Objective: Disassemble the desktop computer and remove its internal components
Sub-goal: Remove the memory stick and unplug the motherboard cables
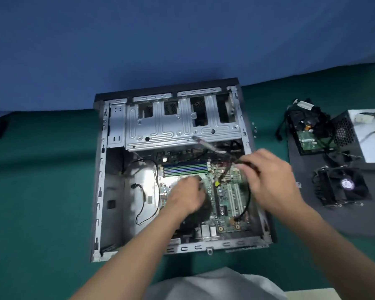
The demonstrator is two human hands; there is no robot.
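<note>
The open desktop case [108, 191] lies flat on a green surface, with its silver drive cage [171, 128] at the far end. Inside is the green motherboard [225, 200] with RAM sticks [184, 167] along its far edge. My left hand [185, 197] lies on the board's middle with its fingers bent down; what is under them is hidden and blurred. My right hand [268, 178] hovers over the board's right side and pinches a bundle of black cables [245, 162]. One of them runs down to a plug [236, 218] near the board's front corner.
On a grey mat [338, 221] to the right lie removed parts: a drive with tangled cables [307, 137], the power supply [359, 135] and a cooler fan [344, 185]. Small screws [255, 129] lie beside the case. A blue wall [160, 40] stands behind it.
</note>
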